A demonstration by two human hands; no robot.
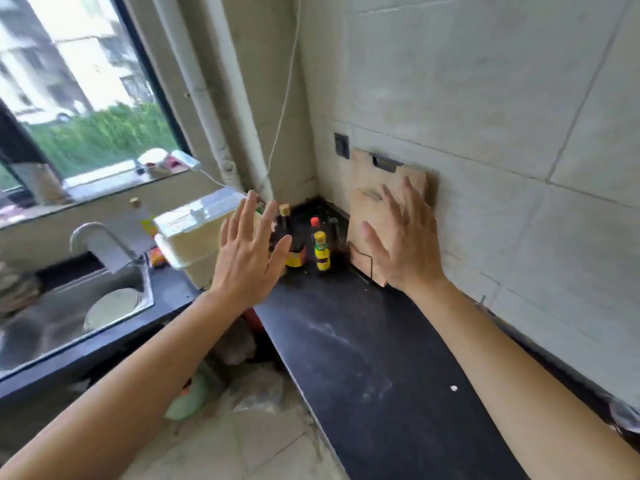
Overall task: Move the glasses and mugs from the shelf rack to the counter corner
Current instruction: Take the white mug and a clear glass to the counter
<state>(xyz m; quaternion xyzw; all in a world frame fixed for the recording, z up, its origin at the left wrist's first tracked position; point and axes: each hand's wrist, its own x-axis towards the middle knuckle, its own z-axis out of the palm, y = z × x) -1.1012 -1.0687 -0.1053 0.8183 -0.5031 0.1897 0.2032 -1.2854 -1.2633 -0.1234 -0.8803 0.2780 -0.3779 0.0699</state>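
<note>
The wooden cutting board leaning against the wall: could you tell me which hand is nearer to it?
Right. The right hand, open with fingers spread, is in front of the wooden cutting board, overlapping it. The left hand, also open, is further left, in front of the bottles.

Sink (pixel 45 327) at left, bottles (pixel 321 249) in counter (pixel 363 358) corner, cutting board (pixel 384 188) against wall at right

Black counter (pixel 363 341), pale wooden board (pixel 367 188), yellow-labelled bottle (pixel 322 249) (red cap).

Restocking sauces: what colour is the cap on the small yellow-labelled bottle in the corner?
Red, on the bottle; the head view shows it, slightly blurred.
</note>
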